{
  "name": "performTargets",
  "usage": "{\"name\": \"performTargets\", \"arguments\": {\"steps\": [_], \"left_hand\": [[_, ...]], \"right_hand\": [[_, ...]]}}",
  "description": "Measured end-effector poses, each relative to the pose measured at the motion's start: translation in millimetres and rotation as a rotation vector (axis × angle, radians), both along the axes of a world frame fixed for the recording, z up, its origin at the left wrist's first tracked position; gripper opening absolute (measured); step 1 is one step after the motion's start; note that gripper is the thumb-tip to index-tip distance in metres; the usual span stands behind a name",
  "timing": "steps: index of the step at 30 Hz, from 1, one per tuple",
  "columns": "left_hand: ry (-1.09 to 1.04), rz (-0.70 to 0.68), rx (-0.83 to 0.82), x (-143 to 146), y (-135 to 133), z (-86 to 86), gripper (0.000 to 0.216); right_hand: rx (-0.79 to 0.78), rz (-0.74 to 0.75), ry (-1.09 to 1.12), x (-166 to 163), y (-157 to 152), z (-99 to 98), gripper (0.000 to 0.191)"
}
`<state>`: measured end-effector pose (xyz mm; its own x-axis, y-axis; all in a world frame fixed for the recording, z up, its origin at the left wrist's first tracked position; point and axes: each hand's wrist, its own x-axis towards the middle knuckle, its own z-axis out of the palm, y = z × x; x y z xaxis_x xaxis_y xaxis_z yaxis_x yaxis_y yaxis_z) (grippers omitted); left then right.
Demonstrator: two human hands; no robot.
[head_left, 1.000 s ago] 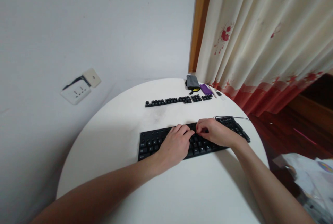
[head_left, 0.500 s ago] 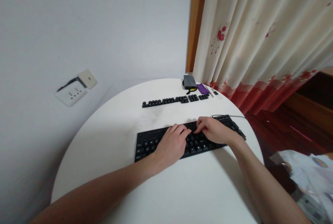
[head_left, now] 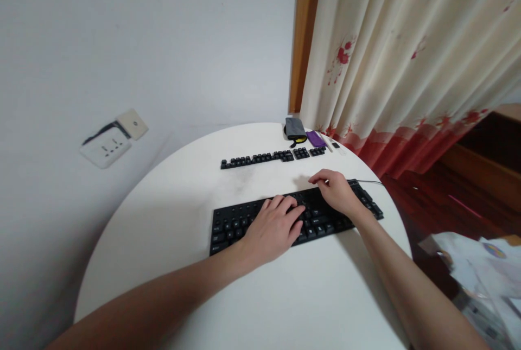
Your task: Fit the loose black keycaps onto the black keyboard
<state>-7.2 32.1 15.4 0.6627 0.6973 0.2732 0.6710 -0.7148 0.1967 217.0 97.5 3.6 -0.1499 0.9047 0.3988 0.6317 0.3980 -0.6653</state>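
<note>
A black computer keyboard lies at a slant across the white round table. My left hand rests flat on its middle keys, fingers spread, holding nothing that I can see. Just above the keyboard's far edge, right of centre, hovers my right hand. Its fingers are loosely bent and point left, apart from the keys, with no object visible in them. Beyond the keyboard, loose black keycaps stand in a long row with smaller groups at its right end. Both palms hide part of the keyboard.
Behind the keycaps lie a grey folded pouch, a purple cloth and a thin white stick. The keyboard's cable runs off right. A wall socket is at left, a curtain at right.
My right hand has lifted off the keys and moved slightly away from me. My left hand stays on the keyboard, its fingers a little more spread.
</note>
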Motion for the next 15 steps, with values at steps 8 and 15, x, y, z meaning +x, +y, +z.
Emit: {"name": "performTargets", "arguments": {"steps": [8,15], "left_hand": [[-0.016,0.021,0.006,-2,-2,-2.2,0.032],[-0.018,0.024,0.009,-4,-4,-1.4,0.031]], "right_hand": [[0.089,-0.093,-0.166,-15,24,2.6,0.028],[0.077,-0.100,-0.499,-47,79,1.1,0.024]]}}
